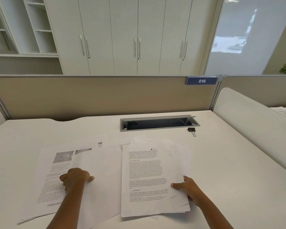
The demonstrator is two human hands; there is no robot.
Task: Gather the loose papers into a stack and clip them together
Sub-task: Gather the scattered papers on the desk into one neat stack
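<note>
Two fanned piles on the bench [229, 162]: left hand [76, 178] curls its fingers on the left pile [56, 171], apparently to drag it across; right hand [186, 187] pinches the edge of the right pile [145, 171], thumb on top, steadying it; clip [192, 130] lies apart, by the cable tray [158, 123].

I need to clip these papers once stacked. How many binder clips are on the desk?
1. A black binder clip lies on the desk by the right end of the cable slot, beyond the papers. More could be hidden under them.
</note>
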